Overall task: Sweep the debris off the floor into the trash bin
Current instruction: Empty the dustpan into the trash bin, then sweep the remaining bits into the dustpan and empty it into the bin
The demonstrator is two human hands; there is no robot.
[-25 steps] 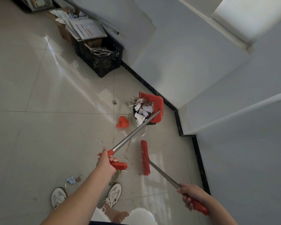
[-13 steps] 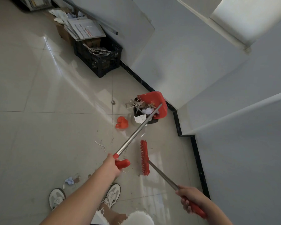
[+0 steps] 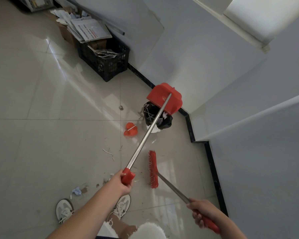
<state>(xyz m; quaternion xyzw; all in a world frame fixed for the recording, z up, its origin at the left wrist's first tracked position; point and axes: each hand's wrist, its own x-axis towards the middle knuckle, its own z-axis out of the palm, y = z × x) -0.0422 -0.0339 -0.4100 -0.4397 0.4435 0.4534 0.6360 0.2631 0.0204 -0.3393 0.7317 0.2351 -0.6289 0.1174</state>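
My left hand (image 3: 121, 184) grips the red end of a long metal handle whose red dustpan (image 3: 164, 97) is tipped upside down over the small trash bin (image 3: 165, 122) lined with a black bag. White paper scraps show in the bin under the pan. My right hand (image 3: 203, 213) holds the red grip of the broom; its red brush head (image 3: 153, 169) rests on the floor in front of the bin. Loose debris lies on the tiles: thin white strips (image 3: 109, 153), a blue-white crumpled scrap (image 3: 76, 191) and brown bits near my shoes.
A crumpled red object (image 3: 130, 129) lies left of the bin. A black crate (image 3: 109, 57) with papers and a cardboard box (image 3: 67, 34) stand against the white wall farther back. A dark baseboard (image 3: 211, 166) runs along the stepped wall on the right.
My left hand pushed the handle up and forward, so the dustpan rose and flipped over the bin, hiding most of its contents. The broom and my right hand stayed almost still.
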